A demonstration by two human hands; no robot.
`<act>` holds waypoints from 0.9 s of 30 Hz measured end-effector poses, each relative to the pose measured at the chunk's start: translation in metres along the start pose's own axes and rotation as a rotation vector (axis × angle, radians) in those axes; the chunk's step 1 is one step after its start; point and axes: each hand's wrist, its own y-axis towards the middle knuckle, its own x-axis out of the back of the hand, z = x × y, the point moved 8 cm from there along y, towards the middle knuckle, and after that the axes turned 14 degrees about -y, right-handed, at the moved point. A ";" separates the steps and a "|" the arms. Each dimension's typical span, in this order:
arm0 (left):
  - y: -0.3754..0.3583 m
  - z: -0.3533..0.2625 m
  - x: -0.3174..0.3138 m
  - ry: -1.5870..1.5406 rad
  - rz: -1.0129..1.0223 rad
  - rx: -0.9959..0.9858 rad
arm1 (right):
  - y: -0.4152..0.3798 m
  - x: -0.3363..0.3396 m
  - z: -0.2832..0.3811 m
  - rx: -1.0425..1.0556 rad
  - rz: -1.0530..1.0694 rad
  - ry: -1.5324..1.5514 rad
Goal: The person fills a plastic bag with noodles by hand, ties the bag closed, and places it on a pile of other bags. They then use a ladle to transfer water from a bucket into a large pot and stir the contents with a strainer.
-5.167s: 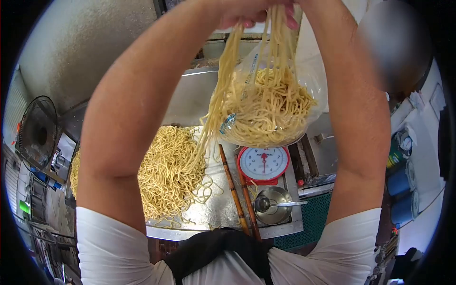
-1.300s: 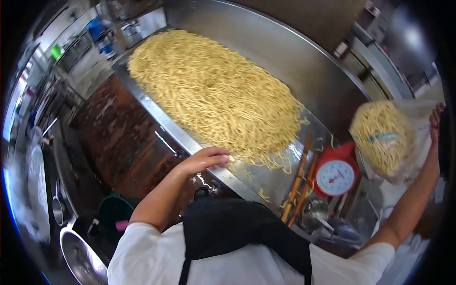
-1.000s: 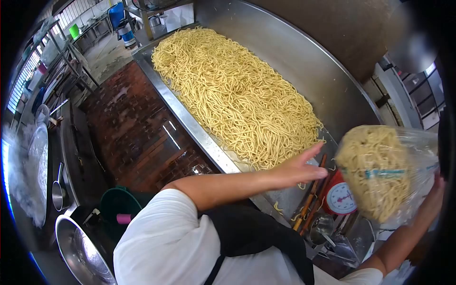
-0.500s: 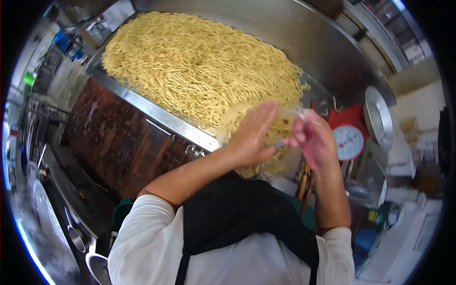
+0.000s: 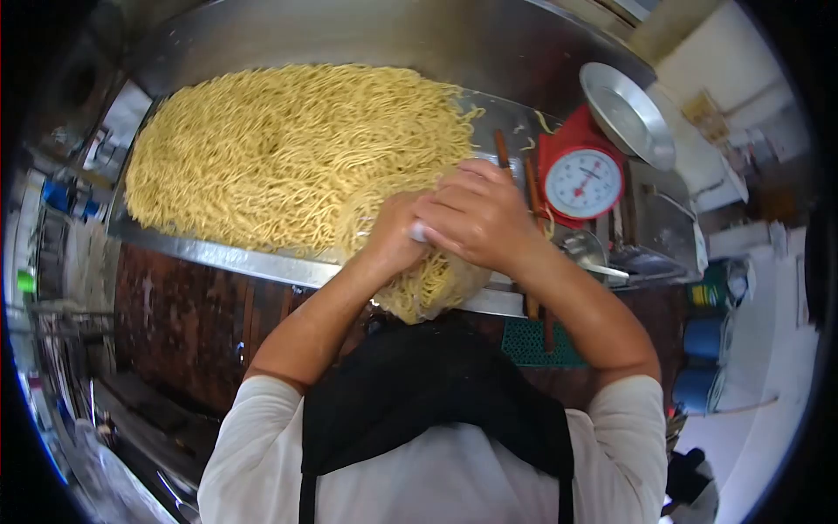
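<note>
A clear plastic bag of noodles (image 5: 425,290) sits at the front edge of the metal tray, close to my black apron. My left hand (image 5: 394,234) is closed at the top of the bag, its fingertips partly covered. Wrapped over it from the right is my right hand (image 5: 478,217), fingers curled together at the gathered bag neck, which is mostly hidden. Behind both hands spreads a large heap of thick yellow noodles (image 5: 288,157) on the metal tray (image 5: 205,257).
Right of my hands stands a red dial scale (image 5: 582,182) with a round metal pan (image 5: 627,113). Brown sticks (image 5: 532,188) and a metal ladle (image 5: 587,249) lie between it and my right arm. A green perforated mat (image 5: 515,342) is below. Stray noodles lie near the scale.
My hands, apart half a second ago with the left palm flat over the bag, have come together and closed at its top. The view has shifted, bringing the scale more fully into sight.
</note>
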 end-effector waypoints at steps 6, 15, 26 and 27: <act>-0.002 -0.022 0.020 0.216 -0.028 0.163 | -0.050 -0.070 -0.059 -0.857 0.355 0.484; -0.012 -0.025 0.017 0.434 -0.019 0.006 | -0.105 -0.119 -0.037 -1.071 0.639 1.043; -0.031 -0.058 0.013 0.413 0.023 0.000 | -0.081 -0.098 -0.027 -1.019 0.650 1.241; -0.033 -0.043 0.011 -0.064 -0.002 0.263 | -0.084 -0.100 -0.037 -1.108 0.618 1.143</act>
